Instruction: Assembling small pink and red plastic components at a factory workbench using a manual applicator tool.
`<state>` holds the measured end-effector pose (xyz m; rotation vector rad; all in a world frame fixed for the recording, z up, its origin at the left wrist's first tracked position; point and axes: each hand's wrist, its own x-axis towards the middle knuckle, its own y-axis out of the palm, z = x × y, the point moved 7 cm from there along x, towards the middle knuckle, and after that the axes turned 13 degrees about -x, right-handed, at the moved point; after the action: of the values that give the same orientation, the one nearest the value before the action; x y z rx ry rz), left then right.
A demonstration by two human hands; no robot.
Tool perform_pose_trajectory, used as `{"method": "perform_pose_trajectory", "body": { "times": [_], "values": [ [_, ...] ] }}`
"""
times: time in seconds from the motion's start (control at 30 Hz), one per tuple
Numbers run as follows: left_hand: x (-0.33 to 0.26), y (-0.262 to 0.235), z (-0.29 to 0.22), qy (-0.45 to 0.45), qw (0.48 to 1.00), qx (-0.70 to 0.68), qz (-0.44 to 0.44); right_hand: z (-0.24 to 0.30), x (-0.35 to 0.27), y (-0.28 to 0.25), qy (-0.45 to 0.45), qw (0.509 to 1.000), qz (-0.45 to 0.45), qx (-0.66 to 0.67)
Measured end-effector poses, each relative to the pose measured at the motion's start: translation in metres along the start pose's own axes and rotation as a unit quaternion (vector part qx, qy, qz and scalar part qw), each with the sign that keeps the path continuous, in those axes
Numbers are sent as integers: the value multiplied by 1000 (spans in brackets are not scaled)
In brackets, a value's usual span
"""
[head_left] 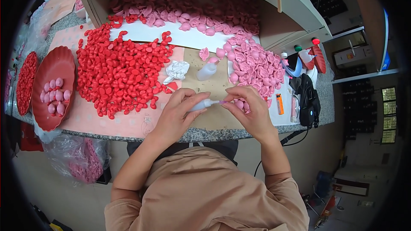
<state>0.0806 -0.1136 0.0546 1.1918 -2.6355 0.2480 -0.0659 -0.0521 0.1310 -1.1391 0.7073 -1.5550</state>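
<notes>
Near the table's front edge, my left hand (180, 110) is closed around a small translucent squeeze bottle (201, 105), held on its side with the nozzle toward my right hand. My right hand (249, 108) pinches a small pinkish piece (224, 102) at the nozzle's tip; the fingers hide most of it. Just beyond my hands, a second squeeze bottle (206, 72) stands on the brown board. A heap of pink shell-shaped pieces (257, 62) lies beyond my right hand. Left of my left hand spreads a big heap of glossy red pieces (122, 70).
A crumpled white tissue (176, 71) lies by the red heap. At left, a red scalloped dish (40, 83) holds several pink rounded pieces. An orange lighter (280, 104) and a black pouch (309, 102) lie at right. A shelf (295, 10) overhangs the back, with more pink pieces beneath.
</notes>
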Motion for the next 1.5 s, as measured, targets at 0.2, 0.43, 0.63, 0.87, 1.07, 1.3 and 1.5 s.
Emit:
{"method": "perform_pose_trajectory", "body": {
  "times": [0.2, 0.43, 0.63, 0.87, 1.07, 1.3, 1.5],
  "values": [
    [-1, -2, -1, 36, 998, 45, 11, 10, 3, 1, -99, 994, -1, -37],
    [1, -2, -5, 24, 999, 27, 20, -1, 0, 5, -38, 998, 33, 46],
    [2, -2, -9, 45, 998, 41, 13, -7, -2, 8, 4, 996, 48, 79],
    [1, -1, -8, 49, 997, 48, 32, 17, 4, -1, -156, 988, 1, -18],
    [1, -1, -15, 87, 993, 77, 16, 5, 7, -1, -85, 996, 35, 5],
    [2, 1, -19, 90, 994, 63, 14, 15, 4, -3, -132, 989, -23, -56],
    [1, 4, -16, 127, 987, 94, 19, 2, 3, 6, -68, 997, 25, 8]
  ]
}}
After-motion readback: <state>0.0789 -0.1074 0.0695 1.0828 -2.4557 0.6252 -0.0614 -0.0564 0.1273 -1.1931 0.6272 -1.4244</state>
